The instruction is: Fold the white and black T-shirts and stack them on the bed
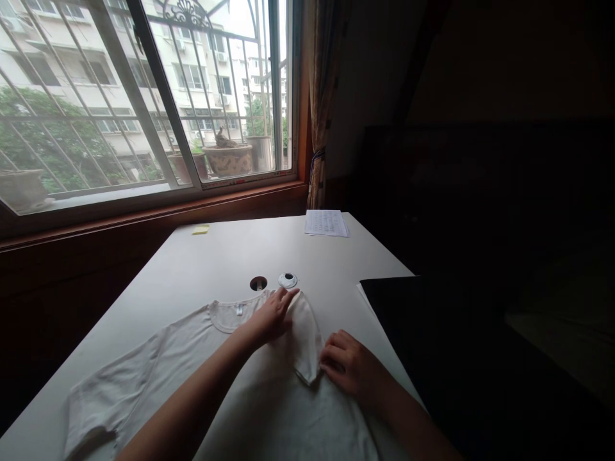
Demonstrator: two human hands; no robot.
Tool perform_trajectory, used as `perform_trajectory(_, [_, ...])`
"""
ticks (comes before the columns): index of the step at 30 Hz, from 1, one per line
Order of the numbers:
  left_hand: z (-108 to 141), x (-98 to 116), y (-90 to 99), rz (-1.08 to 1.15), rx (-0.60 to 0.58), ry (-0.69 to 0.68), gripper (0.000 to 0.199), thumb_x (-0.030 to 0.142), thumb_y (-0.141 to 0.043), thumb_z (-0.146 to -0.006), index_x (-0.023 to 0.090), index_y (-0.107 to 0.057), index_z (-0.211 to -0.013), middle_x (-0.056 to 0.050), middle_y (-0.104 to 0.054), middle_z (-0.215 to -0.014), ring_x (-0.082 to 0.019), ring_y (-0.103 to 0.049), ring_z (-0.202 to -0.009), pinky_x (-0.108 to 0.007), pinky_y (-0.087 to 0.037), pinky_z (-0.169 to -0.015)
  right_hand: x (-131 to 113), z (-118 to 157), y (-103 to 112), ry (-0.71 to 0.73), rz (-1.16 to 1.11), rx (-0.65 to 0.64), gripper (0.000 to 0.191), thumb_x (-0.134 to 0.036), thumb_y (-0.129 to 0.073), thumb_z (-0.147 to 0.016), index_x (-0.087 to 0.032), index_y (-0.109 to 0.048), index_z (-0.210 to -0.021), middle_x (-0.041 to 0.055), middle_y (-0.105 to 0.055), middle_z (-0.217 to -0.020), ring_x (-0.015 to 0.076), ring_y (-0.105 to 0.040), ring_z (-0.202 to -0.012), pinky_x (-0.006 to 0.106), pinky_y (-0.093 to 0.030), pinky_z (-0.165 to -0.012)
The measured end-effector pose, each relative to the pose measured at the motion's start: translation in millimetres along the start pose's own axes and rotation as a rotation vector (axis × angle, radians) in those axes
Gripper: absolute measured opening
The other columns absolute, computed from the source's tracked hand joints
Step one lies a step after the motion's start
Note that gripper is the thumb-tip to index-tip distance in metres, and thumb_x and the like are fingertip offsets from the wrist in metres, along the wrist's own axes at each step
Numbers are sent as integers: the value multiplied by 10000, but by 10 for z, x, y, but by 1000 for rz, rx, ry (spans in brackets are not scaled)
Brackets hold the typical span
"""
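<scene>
A white T-shirt (273, 397) lies spread on the white table, its neckline and small label toward the far side. The sleeve on the left stretches out flat, while the one on the right is folded inward over the body. My left hand (275, 315) reaches across the shirt to the right shoulder, fingers closed on the cloth at the top of the fold. Beside the folded sleeve, my right hand (353, 366) is curled, its fingertips pinching the cloth near the sleeve's lower edge. The fingers hide part of the gripped fabric.
Beyond the shirt, the white table (230, 250) has a round cable hole (258, 283) and a loose round cover (287, 280). Printed papers (327, 223) and a yellow sticky note (200, 229) lie at the far edge. A dark flat object (408, 320) covers the right side. A barred window stands behind.
</scene>
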State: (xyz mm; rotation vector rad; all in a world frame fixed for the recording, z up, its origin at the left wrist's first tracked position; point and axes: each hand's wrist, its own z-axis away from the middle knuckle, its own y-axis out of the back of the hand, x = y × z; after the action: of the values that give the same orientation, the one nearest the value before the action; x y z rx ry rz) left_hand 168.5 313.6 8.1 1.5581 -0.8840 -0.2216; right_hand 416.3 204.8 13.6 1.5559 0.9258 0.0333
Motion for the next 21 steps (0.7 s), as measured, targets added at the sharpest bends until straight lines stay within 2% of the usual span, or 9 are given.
perform_trajectory(2, [33, -2, 15, 20, -44, 50, 901, 59, -585, -761, 277, -225, -1557, -126, -473, -1345, -249, -606, -1042, -389, -540, -889, -1, 2, -1, -26, 5, -18, 48, -189, -714, -852, -221, -684, -871, 41, -647, -932, 217, -574, -919, 348, -479, -838])
perform_trajectory(4, [56, 10, 45, 21, -98, 88, 927, 38, -575, -748, 273, -212, -1568, -122, -494, -1281, -215, -618, -913, -341, -545, -793, -5, 1, -1, -52, 6, -32, 107, -238, -774, -822, -217, -682, -873, 40, -647, -939, 221, -568, -920, 349, -475, -833])
perform_trajectory(7, [66, 35, 98, 23, -130, 100, 899, 27, -546, -764, 281, -235, -1568, -115, -512, -1241, -203, -614, -864, -323, -535, -762, -8, -7, 3, -67, 1, -43, 198, -328, -816, -803, -210, -679, -883, 41, -649, -949, 223, -563, -919, 346, -470, -816])
perform_trajectory(10, [57, 40, 165, 19, -115, 107, 864, 21, -533, -774, 286, -273, -1553, -113, -515, -1246, -220, -620, -934, -341, -531, -830, -14, -18, 14, -64, 5, -49, 184, -365, -765, -858, -206, -673, -869, 43, -645, -942, 216, -560, -907, 347, -465, -813])
perform_trajectory(15, [39, 64, 293, -24, -156, 83, 828, -3, -521, -770, 280, -349, -1529, -121, -513, -1301, -219, -640, -955, -354, -537, -874, -34, -20, 26, -56, 17, -49, 118, -306, -698, -912, -205, -671, -858, 46, -637, -932, 209, -560, -893, 346, -461, -817])
perform_trajectory(18, [20, 144, 291, -133, -104, 20, 735, 14, -521, -804, 254, -429, -1493, -130, -525, -1369, -270, -601, -1123, -400, -517, -973, -37, -16, 15, -64, 27, -41, 95, -276, -724, -886, -208, -666, -855, 42, -631, -933, 208, -564, -900, 339, -463, -816])
perform_trajectory(21, [20, 247, 169, -188, -38, -119, 528, 148, -518, -926, 230, -495, -1447, -115, -509, -1477, -304, -483, -1337, -457, -431, -1113, -27, -16, 0, -63, 31, -38, 93, -256, -744, -864, -207, -665, -853, 38, -628, -931, 206, -565, -900, 333, -464, -809])
